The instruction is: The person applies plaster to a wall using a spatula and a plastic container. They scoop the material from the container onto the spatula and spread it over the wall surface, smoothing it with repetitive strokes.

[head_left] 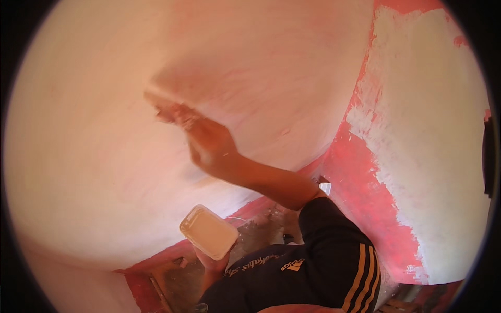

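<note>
My right hand is raised to the pale wall, its fingers closed round a wide flat tool. Motion smears the tool, so I cannot make out its exact kind; its long edge lies at or very near the wall. Lower down, my left hand holds a rectangular plastic tub from beneath and the side. A smooth cream-coloured paste or paint shows inside the tub. Most of the left hand's fingers are hidden under it.
On the right, the adjoining wall is coated pale, with a ragged border of red along the corner and lower part. A red strip edges the main wall's base above a spattered floor. A dark object stands at the far right.
</note>
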The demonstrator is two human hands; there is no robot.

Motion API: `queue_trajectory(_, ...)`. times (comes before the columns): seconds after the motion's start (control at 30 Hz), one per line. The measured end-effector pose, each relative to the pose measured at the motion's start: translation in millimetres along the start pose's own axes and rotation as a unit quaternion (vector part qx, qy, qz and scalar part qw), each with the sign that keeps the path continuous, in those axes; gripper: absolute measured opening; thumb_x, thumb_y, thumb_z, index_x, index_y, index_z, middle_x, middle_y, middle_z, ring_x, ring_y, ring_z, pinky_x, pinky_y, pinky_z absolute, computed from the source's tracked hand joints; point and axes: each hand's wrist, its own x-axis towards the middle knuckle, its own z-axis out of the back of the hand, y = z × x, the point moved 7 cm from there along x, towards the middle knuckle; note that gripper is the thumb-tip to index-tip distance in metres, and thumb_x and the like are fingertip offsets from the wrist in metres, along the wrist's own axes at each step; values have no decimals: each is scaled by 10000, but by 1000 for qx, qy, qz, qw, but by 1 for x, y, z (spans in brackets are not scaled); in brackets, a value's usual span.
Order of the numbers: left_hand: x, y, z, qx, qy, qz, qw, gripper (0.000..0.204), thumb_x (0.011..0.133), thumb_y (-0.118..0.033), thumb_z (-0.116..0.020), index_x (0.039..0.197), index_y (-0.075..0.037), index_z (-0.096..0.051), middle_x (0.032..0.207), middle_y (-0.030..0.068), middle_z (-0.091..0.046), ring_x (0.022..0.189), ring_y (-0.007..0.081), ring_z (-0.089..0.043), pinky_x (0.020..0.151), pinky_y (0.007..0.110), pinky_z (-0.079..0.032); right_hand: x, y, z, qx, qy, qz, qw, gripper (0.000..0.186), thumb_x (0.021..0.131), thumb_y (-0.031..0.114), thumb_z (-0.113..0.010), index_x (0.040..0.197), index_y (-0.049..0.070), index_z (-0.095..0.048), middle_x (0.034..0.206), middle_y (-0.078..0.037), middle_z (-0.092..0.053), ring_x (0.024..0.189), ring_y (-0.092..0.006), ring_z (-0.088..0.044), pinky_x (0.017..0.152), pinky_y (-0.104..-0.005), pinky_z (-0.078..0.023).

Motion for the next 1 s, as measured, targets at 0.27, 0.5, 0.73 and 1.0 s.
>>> queue_trajectory(0.27,21,94,-173,34,-44,-17,998,685,648,-75,-928,1220,-33,-554,1067,64,-655,958,197,-648,805,347,-547,43,-388,350,-322,-227,-163,905,435,951,36,-473,1357,60,-629,1152,-134,-738,719,-225,-696,655,-336,-551)
queue_trajectory(0.5,46,143,-274,137,-63,-89,985,672,665,-43,-909,1226,-37,-537,1086,70,-644,983,196,-640,828,344,-552,-49,-241,151,36,31,-54,997,435,919,-8,-575,1352,34,-581,1424,-162,-574,1309,-307,-572,997,-397,-546)
queue_trajectory(0.73,58,204,-328,-57,-50,-3,997,698,668,-29,-910,1252,-25,-529,1101,87,-640,959,199,-650,775,346,-573,-47,-435,340,-116,-101,-181,971,457,907,-36,-541,1360,15,-575,1229,-149,-679,929,-221,-684,723,-322,-580)
queue_trajectory(1.0,66,253,-350,34,-95,-30,994,709,676,-27,-903,1266,-12,-510,1137,94,-638,955,209,-656,821,346,-577,-139,-474,349,-188,-74,-156,967,499,965,-83,-388,1448,-27,-500,1445,-177,-566,1256,-271,-620,1013,-330,-507)
